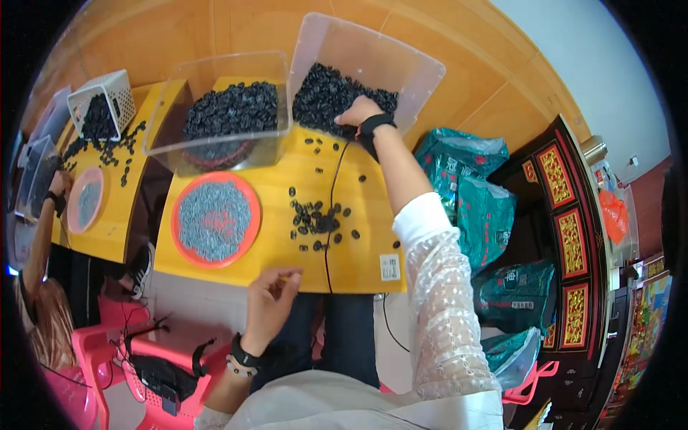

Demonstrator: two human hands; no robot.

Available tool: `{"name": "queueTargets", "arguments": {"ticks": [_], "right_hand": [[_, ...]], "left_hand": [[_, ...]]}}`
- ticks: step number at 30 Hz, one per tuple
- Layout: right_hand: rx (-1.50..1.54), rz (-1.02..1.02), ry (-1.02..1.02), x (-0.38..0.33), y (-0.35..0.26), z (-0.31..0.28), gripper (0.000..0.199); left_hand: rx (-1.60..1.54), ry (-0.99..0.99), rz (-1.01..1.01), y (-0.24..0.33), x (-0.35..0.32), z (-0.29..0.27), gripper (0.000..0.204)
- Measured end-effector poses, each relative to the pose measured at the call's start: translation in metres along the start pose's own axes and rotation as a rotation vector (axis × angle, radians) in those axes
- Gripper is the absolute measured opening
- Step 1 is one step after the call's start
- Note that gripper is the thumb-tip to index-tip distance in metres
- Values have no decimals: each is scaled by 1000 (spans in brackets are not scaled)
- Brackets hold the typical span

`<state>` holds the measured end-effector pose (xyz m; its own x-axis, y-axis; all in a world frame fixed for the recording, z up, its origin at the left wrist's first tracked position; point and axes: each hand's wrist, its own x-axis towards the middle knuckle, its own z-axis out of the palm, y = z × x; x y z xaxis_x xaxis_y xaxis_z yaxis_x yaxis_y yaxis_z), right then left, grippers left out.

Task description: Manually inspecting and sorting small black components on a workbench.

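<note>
My right hand [360, 112] reaches into a tilted clear plastic bin [419, 68] at the back, its fingers down among small black plastic pieces [319, 97]. The thumb shows, but the other fingertips are hidden. Close to the table's front edge hovers my left hand [271, 304], its fingers curled and its thumb and forefinger tips close together; anything pinched there is too small to make out. More black pieces lie loose on the yellow table [287, 269], in a cluster [315, 218] between my hands. Left of them, a round red tray [256, 222] holds many small grey metal pins or screws.
A second clear bin [161, 154] full of black pieces stands back left. A thin black cable [330, 215] crosses the table. Green bags [487, 215] sit on the right. At another yellow table on the left, a co-worker's hand [61, 183] is beside a pink tray [74, 208] and white basket [123, 97].
</note>
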<state>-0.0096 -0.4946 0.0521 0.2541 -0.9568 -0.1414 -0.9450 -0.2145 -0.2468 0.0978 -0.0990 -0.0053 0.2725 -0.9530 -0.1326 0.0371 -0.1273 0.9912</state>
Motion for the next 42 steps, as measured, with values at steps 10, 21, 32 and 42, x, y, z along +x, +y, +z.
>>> {"name": "queueTargets", "arguments": {"ticks": [10, 21, 32, 42], "right_hand": [[-22, 227, 83, 42, -10, 58, 84], [-54, 97, 161, 44, -22, 68, 49], [25, -181, -13, 5, -14, 79, 31], [137, -182, -337, -60, -17, 75, 24]], "left_hand": [[30, -159, -138, -20, 19, 3, 17], [4, -97, -184, -33, 23, 8, 16], [745, 116, 368, -36, 48, 35, 57], [884, 133, 384, -43, 54, 45, 77]]}}
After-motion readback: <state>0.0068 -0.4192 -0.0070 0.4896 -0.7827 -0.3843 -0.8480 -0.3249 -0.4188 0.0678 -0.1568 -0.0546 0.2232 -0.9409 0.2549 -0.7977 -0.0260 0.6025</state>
